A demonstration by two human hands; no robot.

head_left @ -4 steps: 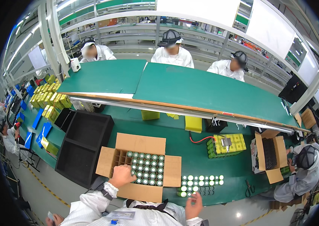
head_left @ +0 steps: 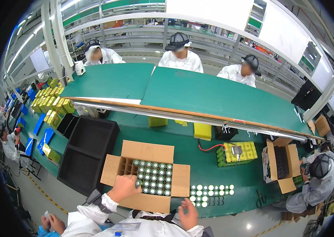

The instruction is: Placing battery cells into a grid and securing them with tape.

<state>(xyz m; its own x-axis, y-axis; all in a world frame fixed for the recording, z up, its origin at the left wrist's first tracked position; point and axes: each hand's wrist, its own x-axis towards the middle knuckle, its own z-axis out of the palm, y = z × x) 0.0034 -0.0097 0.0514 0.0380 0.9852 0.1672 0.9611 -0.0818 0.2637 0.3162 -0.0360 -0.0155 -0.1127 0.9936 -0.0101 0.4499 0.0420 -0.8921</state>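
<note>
An open cardboard box [head_left: 148,146] stands on the green bench in front of me, its flaps folded out. Inside it, cylindrical battery cells [head_left: 155,178] with pale tops stand upright in a divider grid; several slots at the left hold none. Over the box's near left corner, my left hand [head_left: 124,189] pinches a green battery cell [head_left: 138,183], mostly covered by the fingers. My right hand [head_left: 188,213] hovers by the near right flap with fingers apart and nothing in them. Just right of it, rows of cells [head_left: 205,193] stand beside a black cell holder [head_left: 216,201].
A black divided tray [head_left: 84,158] lies left of the box. Farther right are a yellow-green battery pack [head_left: 238,153] with a red cable, scissors [head_left: 261,198] and another carton [head_left: 281,162]. A raised shelf [head_left: 214,98] spans the back. Another person's hands [head_left: 53,223] show at lower left.
My left hand has drawn slightly toward me with the cell showing at its fingertips. My right hand has moved left, away from the rows of cells toward the box.
</note>
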